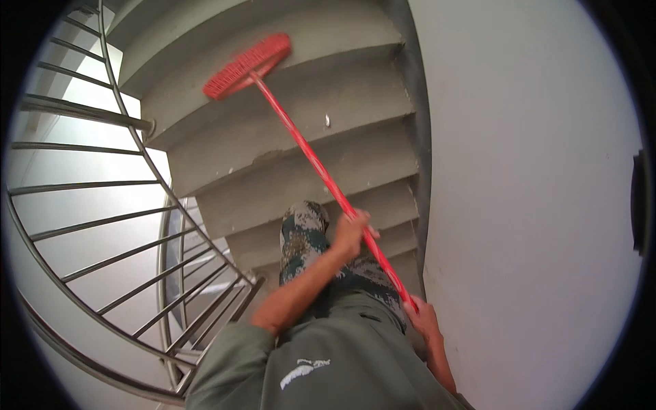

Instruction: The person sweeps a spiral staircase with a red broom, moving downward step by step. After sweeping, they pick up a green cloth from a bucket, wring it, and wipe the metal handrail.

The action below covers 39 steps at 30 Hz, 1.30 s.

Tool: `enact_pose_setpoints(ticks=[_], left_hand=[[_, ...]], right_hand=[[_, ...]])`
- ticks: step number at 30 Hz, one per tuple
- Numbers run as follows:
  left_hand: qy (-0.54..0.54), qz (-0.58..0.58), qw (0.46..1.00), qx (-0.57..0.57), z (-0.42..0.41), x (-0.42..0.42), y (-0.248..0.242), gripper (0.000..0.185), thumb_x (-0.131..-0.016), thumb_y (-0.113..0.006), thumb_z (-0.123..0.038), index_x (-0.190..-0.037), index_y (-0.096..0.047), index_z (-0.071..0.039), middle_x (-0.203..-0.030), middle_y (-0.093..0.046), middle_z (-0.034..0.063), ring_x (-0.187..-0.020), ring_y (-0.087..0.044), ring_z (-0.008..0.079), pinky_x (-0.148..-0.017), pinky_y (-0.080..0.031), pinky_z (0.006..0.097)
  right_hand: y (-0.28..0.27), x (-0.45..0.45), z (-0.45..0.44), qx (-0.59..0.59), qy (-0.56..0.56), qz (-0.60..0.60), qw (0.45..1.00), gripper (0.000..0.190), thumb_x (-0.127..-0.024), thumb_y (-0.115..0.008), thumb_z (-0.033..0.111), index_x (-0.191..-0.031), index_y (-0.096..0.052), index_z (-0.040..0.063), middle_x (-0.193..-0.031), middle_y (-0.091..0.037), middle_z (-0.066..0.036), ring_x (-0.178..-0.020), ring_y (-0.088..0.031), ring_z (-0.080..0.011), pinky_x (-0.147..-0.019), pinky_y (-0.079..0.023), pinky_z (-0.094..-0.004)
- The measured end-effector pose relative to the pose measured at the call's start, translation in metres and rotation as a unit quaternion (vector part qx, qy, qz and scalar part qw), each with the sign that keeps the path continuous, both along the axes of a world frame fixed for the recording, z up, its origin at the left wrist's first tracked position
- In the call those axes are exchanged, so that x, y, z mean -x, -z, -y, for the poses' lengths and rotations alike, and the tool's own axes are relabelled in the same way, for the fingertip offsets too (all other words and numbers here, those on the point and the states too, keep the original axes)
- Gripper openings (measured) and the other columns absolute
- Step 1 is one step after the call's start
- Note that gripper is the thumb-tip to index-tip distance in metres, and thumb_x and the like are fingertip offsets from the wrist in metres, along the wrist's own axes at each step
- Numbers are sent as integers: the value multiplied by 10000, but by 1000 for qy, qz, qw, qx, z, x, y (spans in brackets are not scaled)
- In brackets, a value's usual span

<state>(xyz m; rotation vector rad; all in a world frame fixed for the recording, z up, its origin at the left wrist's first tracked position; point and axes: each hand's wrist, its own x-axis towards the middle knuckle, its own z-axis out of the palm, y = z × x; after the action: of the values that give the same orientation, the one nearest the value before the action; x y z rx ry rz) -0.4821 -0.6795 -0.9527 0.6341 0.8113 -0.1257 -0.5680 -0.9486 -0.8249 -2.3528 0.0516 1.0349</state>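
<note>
Both of my hands are on the red handle (312,156) of a broom. My left hand (352,233) wraps around it about midway, in front of my camouflage trousers. Close to its near end, my right hand (423,316) grips the handle beside my right hip. The handle slants away from me to the upper left. At its far end the red bristle head (248,64) is over a concrete stair tread and looks slightly blurred. A small white scrap (327,120) is on a step to the right of the handle.
Curved concrete stairs (292,92) run up and down the middle of the view. Along the left goes a metal railing (118,233) with round bars and gaps between them. A smooth pale wall (517,169) bounds the right side, with a dark skirting band (417,102) at its foot.
</note>
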Motion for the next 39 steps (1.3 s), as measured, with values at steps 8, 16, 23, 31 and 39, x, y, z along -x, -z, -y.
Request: enact_pose_setpoints(ticks=[8,16,23,31,39], left_hand=[[170,11,982,85,170,25,11,171,-891,-673,-66,-854,-506,-74,-693,-515,43,-580,-546,184,-604,-594,421],[109,26,993,-37,143,-38,-14,186,-870,-654,-68,-905,-471,-86,-757,-520,56,-660,-547,165,-588,-546,377],[12,-161,952,-259,76,26,4,342,-839,-710,-213,-1045,-524,-12,-874,-595,108,-780,-604,225,-687,-516,396],[-173,-321,833,-417,-80,38,78,158,-846,-637,-114,-881,-555,16,-732,-606,125,-598,-612,248,-530,-507,405],[-153,-300,876,-345,-18,-42,83,389,-888,-598,-205,-1082,-394,63,-929,-638,288,-900,-673,437,-826,-542,520]], right_hand=[[18,114,142,80,54,163,982,287,-936,-628,307,-946,-621,20,-753,-617,-236,-682,-610,-420,-645,-481,-481],[-16,6,136,-33,14,38,999,273,-961,-601,269,-874,-597,10,-603,-551,-96,-484,-538,-193,-480,-446,-350],[-15,-130,93,-166,-34,-375,912,248,-947,-631,265,-950,-597,20,-611,-534,-29,-423,-461,-94,-395,-371,-235],[33,-200,-91,-278,-134,-496,811,361,-997,-580,372,-1025,-583,13,-634,-534,-6,-419,-459,-52,-375,-368,-194],[-29,-180,-38,18,-366,77,927,356,-1013,-450,394,-1090,-589,76,-849,-655,-238,-784,-609,-477,-722,-476,-539]])
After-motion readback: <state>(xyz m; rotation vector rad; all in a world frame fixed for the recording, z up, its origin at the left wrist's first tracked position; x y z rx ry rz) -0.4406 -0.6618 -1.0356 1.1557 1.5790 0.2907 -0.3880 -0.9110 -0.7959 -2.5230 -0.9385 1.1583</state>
